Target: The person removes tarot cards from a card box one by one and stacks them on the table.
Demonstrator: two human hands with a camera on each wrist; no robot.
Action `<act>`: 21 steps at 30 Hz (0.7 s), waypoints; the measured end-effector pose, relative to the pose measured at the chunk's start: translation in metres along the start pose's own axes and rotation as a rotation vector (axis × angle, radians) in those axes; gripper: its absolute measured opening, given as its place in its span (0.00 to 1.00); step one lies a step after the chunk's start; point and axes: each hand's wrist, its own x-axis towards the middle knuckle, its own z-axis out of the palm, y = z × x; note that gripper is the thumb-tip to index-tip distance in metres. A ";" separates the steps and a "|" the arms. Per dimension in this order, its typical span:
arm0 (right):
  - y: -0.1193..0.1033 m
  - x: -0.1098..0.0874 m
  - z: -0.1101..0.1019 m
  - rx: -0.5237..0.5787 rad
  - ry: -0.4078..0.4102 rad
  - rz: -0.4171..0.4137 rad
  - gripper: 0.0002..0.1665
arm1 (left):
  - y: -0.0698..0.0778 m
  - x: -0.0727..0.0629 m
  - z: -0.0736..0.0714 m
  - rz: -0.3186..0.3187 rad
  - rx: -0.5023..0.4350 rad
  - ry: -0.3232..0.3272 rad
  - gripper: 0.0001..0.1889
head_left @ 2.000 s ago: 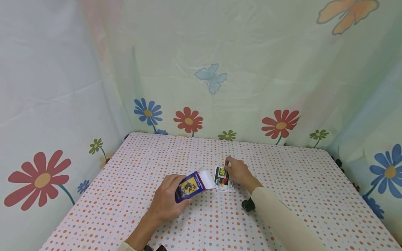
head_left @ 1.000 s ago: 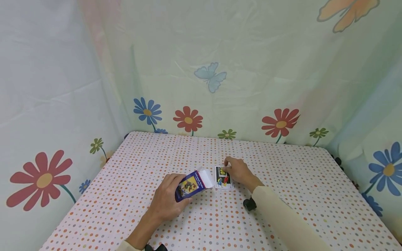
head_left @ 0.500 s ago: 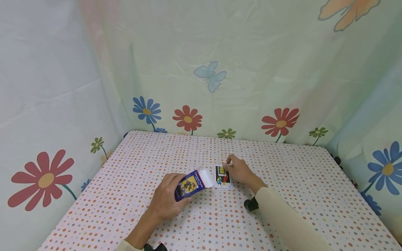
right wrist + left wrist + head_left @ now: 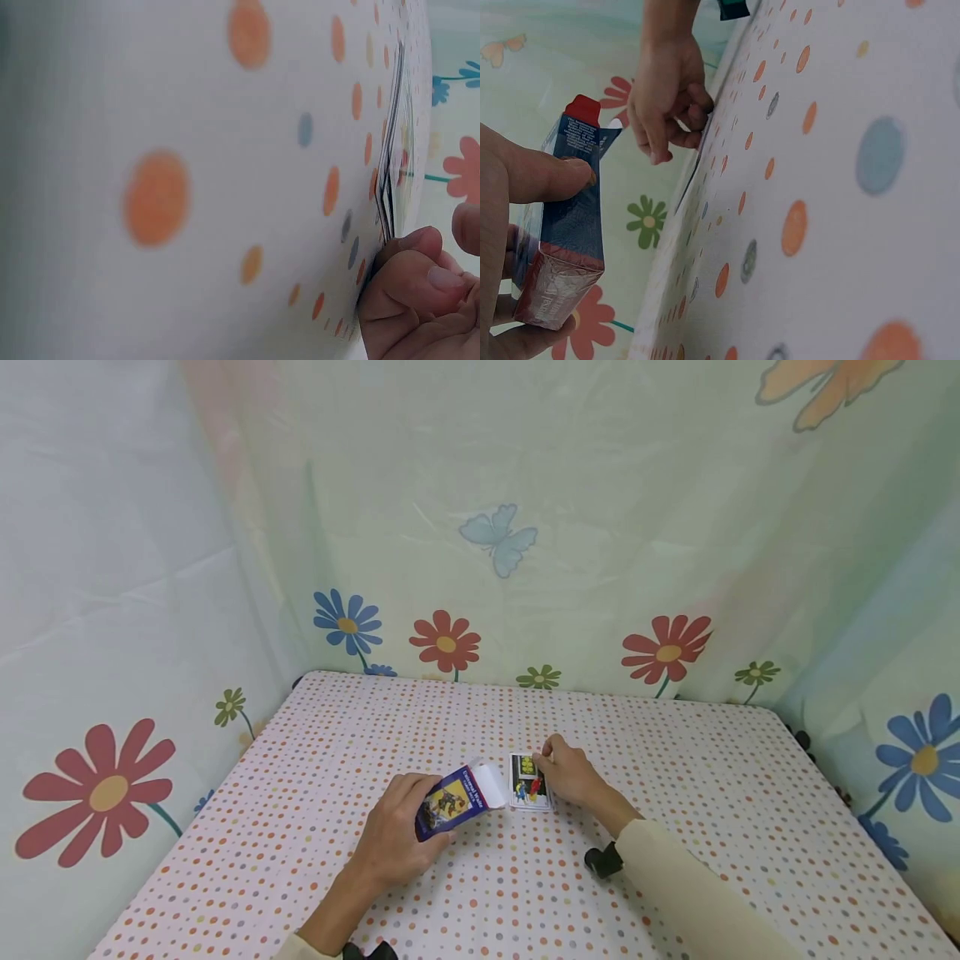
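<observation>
My left hand (image 4: 397, 835) grips a dark blue tarot card box (image 4: 450, 806), tilted, with thumb and fingers on opposite sides. The box's white flap (image 4: 491, 787) stands open toward the right. Just beyond it, a small stack of tarot cards (image 4: 527, 792) lies face up on the table; the top card shows yellow discs and coloured figures. My right hand (image 4: 576, 777) holds the stack at its far right corner with curled fingers. In the right wrist view, the cards (image 4: 390, 161) appear edge-on, slightly spread, with a fingertip (image 4: 421, 241) right at their near end.
A dotted cloth (image 4: 480, 902) covers the table. Fabric walls printed with flowers and butterflies rise behind it and at both sides. A black wrist device (image 4: 603, 860) hangs below the right sleeve (image 4: 690, 885).
Two seconds ago several card edges stuck out below and right of the top card; now the stack is more even. The right fingers shift slightly at its corner. The left hand keeps the box still.
</observation>
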 end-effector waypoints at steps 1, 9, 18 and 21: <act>-0.001 -0.001 0.000 -0.006 0.000 -0.002 0.14 | 0.000 0.000 0.000 0.000 0.001 0.000 0.37; -0.006 -0.015 0.004 0.042 0.022 -0.072 0.11 | 0.000 0.000 0.000 0.003 0.001 0.003 0.37; -0.026 -0.039 0.011 0.161 0.064 -0.121 0.08 | 0.001 0.000 0.000 0.004 -0.001 0.000 0.37; -0.032 -0.046 0.013 0.204 0.078 -0.129 0.08 | 0.000 0.000 0.001 0.015 0.000 0.006 0.37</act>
